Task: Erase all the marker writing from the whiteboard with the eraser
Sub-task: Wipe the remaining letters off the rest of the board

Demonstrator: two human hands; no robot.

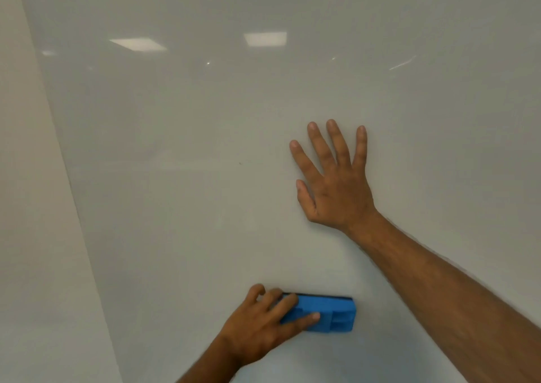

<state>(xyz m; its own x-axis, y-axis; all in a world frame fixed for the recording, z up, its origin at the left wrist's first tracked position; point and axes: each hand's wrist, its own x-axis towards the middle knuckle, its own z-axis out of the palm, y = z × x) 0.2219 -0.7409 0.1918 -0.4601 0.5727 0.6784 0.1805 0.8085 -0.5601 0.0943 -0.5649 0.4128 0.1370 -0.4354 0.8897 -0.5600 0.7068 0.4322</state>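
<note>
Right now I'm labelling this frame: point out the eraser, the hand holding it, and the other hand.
eraser point(328, 312), head view, blue back.
left hand point(257, 327), head view, back of hand.
right hand point(336, 189), head view, back of hand.

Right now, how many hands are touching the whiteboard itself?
1. The right hand lies flat, fingers spread, on the whiteboard right of centre. The left hand, low centre, grips the blue eraser, which sits against the board.

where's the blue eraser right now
Head view: low centre, flat against the whiteboard, the blue eraser in the left hand, below the right hand.
</note>
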